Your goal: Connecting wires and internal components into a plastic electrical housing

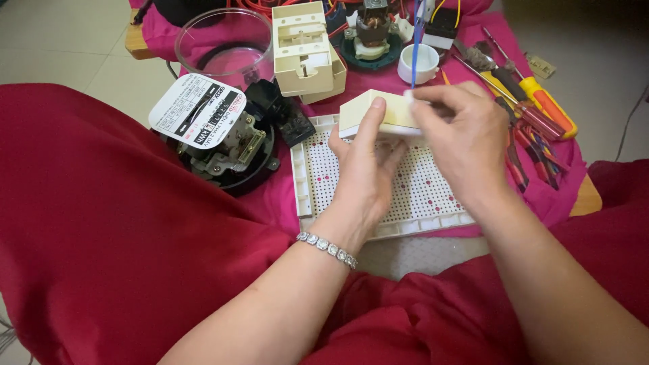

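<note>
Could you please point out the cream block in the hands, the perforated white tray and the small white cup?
cream block (392,115), head view, top face.
perforated white tray (426,196), head view, bare holes.
small white cup (418,64), head view, rim.

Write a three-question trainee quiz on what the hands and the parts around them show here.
1. True or false: the left hand grips the cream plastic block from below.
2. What lies right under both hands? A) glass dome B) white perforated tray C) small white cup
3. On which side of the right hand do the screwdrivers lie?

Key:
1. True.
2. B, the white perforated tray; the glass dome and small white cup sit farther back.
3. Its right side, on the pink cloth.
</note>
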